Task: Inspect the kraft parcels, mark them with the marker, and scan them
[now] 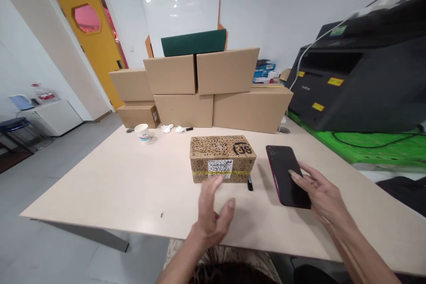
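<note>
A black smartphone (pixel 286 173) with a reddish edge is held in my right hand (pixel 319 191). The thumb presses on its dark screen, and the other fingers go round its right side. My left hand (pixel 213 217) is in front of a small speckled cardboard box (pixel 221 147), thumb and fingers apart and holding nothing. Whether a fingertip touches the box I cannot tell. On its front face the box has a white printed label (pixel 220 167) and a yellow strip. A black marker (pixel 250 183) lies by the box's lower right corner, partly hidden behind it.
Stacked plain cardboard boxes (pixel 183 111) line the table's back edge, a green box (pixel 195 43) on top. A paper cup (pixel 143 132), crumpled tissues (pixel 167 128) and a black cap (pixel 189 129) are before them. A large black printer (pixel 359 75) stands right, over a green surface (pixel 369 148).
</note>
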### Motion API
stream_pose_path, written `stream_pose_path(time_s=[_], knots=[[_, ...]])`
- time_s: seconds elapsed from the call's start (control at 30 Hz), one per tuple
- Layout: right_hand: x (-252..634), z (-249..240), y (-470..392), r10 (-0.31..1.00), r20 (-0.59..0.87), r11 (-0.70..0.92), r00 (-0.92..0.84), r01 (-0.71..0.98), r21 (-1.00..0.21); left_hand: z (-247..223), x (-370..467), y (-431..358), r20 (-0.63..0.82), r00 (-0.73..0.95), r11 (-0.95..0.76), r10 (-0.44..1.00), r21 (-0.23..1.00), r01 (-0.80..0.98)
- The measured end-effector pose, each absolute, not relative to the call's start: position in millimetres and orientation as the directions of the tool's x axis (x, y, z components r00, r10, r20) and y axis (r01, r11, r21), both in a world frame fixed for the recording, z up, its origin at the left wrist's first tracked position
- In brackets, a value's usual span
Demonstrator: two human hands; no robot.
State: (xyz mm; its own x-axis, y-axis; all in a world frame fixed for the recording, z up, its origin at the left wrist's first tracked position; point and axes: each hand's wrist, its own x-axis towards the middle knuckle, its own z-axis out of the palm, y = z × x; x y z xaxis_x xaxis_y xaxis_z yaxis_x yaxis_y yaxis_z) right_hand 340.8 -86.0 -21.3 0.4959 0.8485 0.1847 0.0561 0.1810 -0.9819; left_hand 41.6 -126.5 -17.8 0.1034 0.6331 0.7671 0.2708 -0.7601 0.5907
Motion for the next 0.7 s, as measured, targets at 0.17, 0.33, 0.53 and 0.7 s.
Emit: stream_pose_path(time_s=[0.17, 0.33, 0.53, 0.7], knots=[[280.0, 18.3, -104.0, 0.866, 0.203, 0.301, 0.457, -0.151, -0.942, -4.0, 92.3, -142.4, 0.285, 0.371, -0.317, 0.884, 0.948, 0.027], [228.6, 30.1, -105.5, 0.912, 0.200, 0.298, 0.357, -0.244, -0.923, -3.4, 110.3, -140.7, 0.158, 0.305, -0.130, 0.939, 0.985, -0.109], [207.8, 30.2, -104.6, 0.918, 0.218, 0.302, 0.332, -0.227, -0.926, -4.0, 93.5, -135.6, 0.165, 0.238, -0.105, 0.957, 0.963, -0.247], [196.7, 25.3, -99.8, 0.905, 0.246, 0.333, 0.346, -0.218, -0.918, 2.9, 85.9, -128.7, 0.226, 0.253, -0.150, 0.940, 0.946, -0.288]])
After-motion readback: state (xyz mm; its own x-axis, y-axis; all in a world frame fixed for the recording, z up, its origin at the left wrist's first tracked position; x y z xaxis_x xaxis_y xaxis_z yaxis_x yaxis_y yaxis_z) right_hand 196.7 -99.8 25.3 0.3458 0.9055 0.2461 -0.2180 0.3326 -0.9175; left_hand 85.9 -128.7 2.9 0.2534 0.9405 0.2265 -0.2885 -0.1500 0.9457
